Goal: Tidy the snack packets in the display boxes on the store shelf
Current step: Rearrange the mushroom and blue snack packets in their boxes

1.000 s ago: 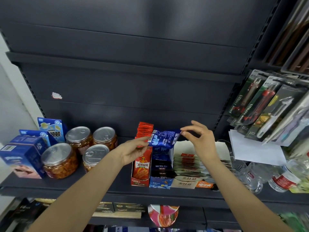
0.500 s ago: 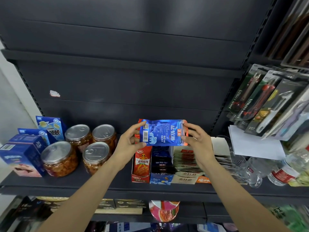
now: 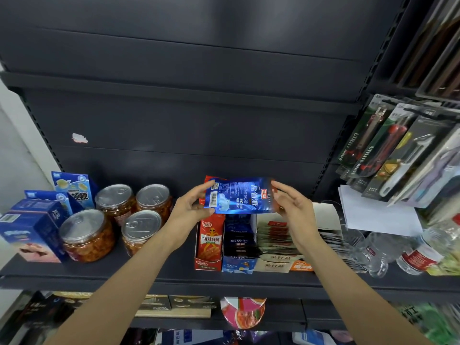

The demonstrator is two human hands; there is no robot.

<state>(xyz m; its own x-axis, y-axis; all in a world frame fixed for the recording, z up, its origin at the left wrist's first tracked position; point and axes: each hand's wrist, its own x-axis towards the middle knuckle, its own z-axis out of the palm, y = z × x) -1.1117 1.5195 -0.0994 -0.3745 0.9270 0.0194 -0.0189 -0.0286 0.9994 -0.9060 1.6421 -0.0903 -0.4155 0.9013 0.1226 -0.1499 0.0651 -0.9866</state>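
Blue snack packet (image 3: 239, 195) flat above the blue display box (image 3: 239, 247), both hands, left (image 3: 191, 207) and right (image 3: 291, 202), pinching its ends.

Jars (image 3: 115, 221): I count 4, foil-lidded, left on the shelf.
Utility knives (image 3: 388, 148): I see them hanging in packs, right.

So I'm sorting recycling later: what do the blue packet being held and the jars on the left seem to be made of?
The blue packet, held between both hands, looks like glossy metallised plastic film: it shines and flexes. The jars seem clear plastic, possibly glass, since the orange contents show through; their lids look like brushed metal with pull tabs.
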